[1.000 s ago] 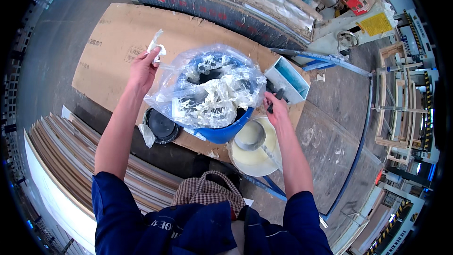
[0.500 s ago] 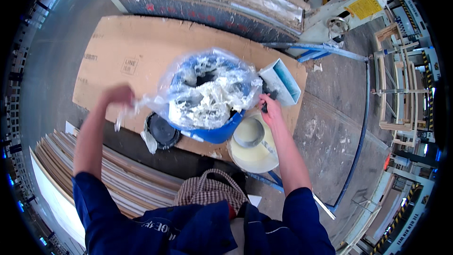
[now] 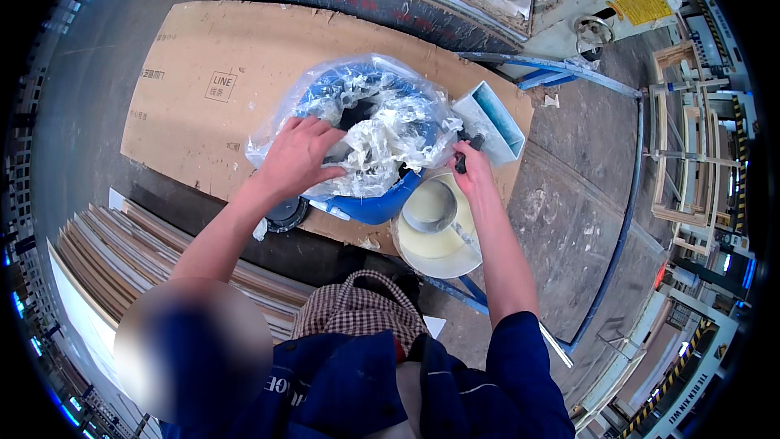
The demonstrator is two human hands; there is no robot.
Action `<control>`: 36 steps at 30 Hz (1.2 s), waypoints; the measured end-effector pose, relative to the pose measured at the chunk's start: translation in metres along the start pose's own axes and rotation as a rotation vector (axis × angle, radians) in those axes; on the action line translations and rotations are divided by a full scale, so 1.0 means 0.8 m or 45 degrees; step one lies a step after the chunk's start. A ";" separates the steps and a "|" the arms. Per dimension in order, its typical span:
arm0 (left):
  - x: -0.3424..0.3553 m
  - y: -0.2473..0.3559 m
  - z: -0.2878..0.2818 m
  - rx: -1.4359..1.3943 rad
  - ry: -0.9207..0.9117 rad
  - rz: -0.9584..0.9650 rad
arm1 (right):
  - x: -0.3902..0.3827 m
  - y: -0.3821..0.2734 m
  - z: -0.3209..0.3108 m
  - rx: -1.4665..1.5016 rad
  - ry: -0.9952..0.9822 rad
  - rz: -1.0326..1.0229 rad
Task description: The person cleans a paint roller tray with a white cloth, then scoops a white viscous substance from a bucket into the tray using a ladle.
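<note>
A blue bucket (image 3: 374, 205) lined with a crumpled clear plastic bag (image 3: 382, 126) stands on a sheet of brown cardboard (image 3: 203, 89). My left hand (image 3: 299, 154) lies on the bag's near left side, fingers spread and pressing the plastic. My right hand (image 3: 471, 169) is at the bucket's right rim, closed around a dark handle (image 3: 461, 161). Just below it sits a white bucket of pale cream liquid (image 3: 439, 236) with a metal scoop (image 3: 428, 205) resting in it.
A black round lid (image 3: 284, 213) lies left of the blue bucket. A light blue rectangular tray (image 3: 491, 118) sits at the right. Stacked wooden boards (image 3: 122, 260) lie at lower left. A blue metal frame (image 3: 626, 195) and wooden frames (image 3: 686, 146) stand to the right.
My left hand has come down from holding the bag's edge up high at the left and now rests on the bag over the bucket. My right hand stays at the right rim.
</note>
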State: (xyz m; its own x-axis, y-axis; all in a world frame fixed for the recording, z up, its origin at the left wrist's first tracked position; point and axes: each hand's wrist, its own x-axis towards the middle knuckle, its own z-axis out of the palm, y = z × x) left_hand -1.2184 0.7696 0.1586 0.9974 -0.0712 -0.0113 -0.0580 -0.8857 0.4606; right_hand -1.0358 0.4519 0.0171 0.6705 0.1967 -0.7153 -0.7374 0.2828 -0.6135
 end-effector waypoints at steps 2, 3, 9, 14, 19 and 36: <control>-0.005 0.009 0.001 0.024 -0.081 0.034 | 0.013 -0.003 -0.007 -0.046 -0.019 -0.022; -0.009 0.014 0.001 0.037 -0.123 0.050 | 0.018 -0.002 -0.012 -0.068 -0.028 -0.032; -0.037 0.020 0.008 -0.381 -0.106 -0.062 | 0.035 -0.012 -0.033 -0.128 -0.112 -0.044; -0.037 -0.006 0.012 -0.786 0.021 -0.321 | 0.019 -0.051 -0.015 -0.223 -0.061 -0.058; -0.023 -0.009 0.009 -0.507 0.079 -0.320 | -0.001 -0.053 -0.011 -0.123 -0.079 -0.114; -0.057 0.073 0.074 0.291 0.372 -0.003 | -0.073 0.029 0.035 0.410 -0.131 -0.179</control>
State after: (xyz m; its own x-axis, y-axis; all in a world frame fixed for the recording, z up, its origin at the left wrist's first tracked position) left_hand -1.2699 0.6942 0.1337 0.9658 0.0357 0.2567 -0.0308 -0.9676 0.2504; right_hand -1.0895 0.4732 0.0542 0.7802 0.2238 -0.5841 -0.5850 0.5916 -0.5548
